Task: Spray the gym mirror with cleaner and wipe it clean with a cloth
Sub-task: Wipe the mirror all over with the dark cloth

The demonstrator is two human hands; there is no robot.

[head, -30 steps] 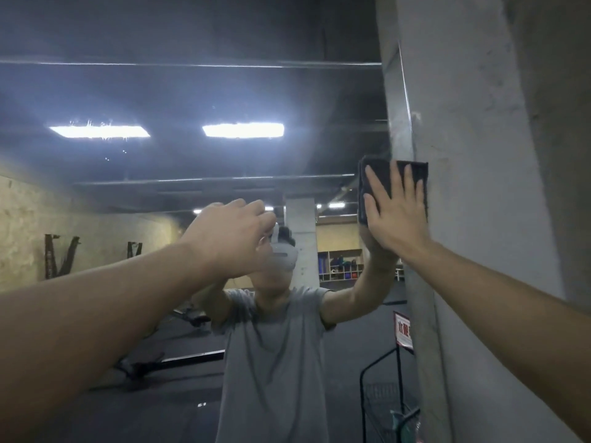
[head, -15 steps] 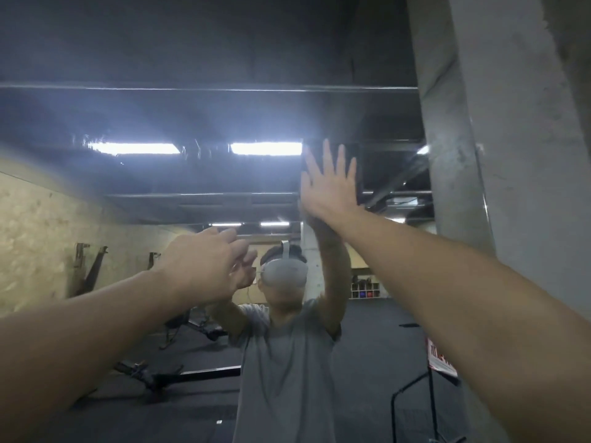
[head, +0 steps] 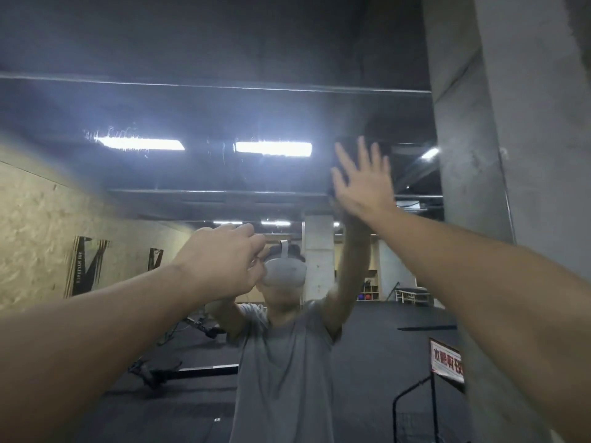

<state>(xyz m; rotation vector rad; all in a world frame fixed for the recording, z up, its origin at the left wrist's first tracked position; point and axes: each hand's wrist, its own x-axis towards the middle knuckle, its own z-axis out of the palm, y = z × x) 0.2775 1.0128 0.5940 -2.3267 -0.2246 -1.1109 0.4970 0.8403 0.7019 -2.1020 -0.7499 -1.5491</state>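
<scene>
Against the gym mirror [head: 192,107], the flat, spread right hand [head: 363,182] has slid right since half a second ago, dark cloth [head: 332,187] barely visible beneath, left hand [head: 220,263] curled, contents unclear.

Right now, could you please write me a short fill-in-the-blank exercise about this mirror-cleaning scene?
1. Pressed flat on the mirror is a hand, the person's ___ one.
2. The left hand has its fingers ___, not straight.
3. The T-shirt seen in the reflection is ___ in colour.
4. The concrete pillar stands on the mirror's ___ side.

Missing words: right; curled; grey; right.
</scene>
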